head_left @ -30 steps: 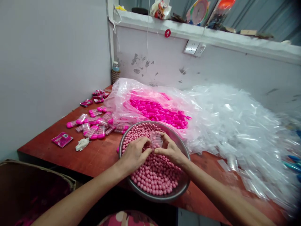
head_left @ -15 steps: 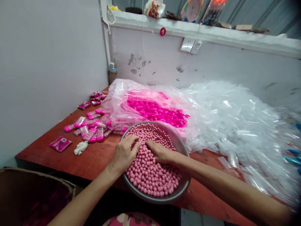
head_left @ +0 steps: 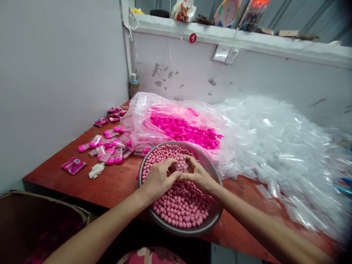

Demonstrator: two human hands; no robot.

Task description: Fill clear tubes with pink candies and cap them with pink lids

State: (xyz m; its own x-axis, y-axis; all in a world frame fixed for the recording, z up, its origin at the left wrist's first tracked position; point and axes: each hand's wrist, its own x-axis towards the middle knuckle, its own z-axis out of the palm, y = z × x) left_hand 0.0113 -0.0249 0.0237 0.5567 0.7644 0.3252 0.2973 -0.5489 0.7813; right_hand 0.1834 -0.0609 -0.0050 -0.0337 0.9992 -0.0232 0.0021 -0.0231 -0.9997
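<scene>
Both hands meet over the bowl (head_left: 211, 220), fingertips pinched together on a small clear tube (head_left: 182, 164) packed with pink balls (head_left: 181, 205). The left hand (head_left: 159, 178) closes on the tube's near-left side, the right hand (head_left: 198, 176) on its near-right; the tube stands just above the heap of balls, towards the far rim of the bowl.

The only writing I can read is a white "1" on a red dot (head_left: 193, 37) on the wall, well above and beyond the grip. A pink packet (head_left: 73, 165) lying far left of the hands carries a label too small to read.

Directly behind the grip, a clear bag (head_left: 143, 110) of bright pink caps (head_left: 184, 130) presses against the bowl's far rim. To the right spreads a big drift of empty clear tubes (head_left: 277, 146), far too many to count. Left of the bowl lies a cluster of filled, capped tubes (head_left: 110, 146), roughly a dozen, with a crumpled white scrap (head_left: 96, 170) nearer. One bowl, one bag, two sockets (head_left: 225, 54) on the wall, one small bottle (head_left: 134, 83) in the corner.
</scene>
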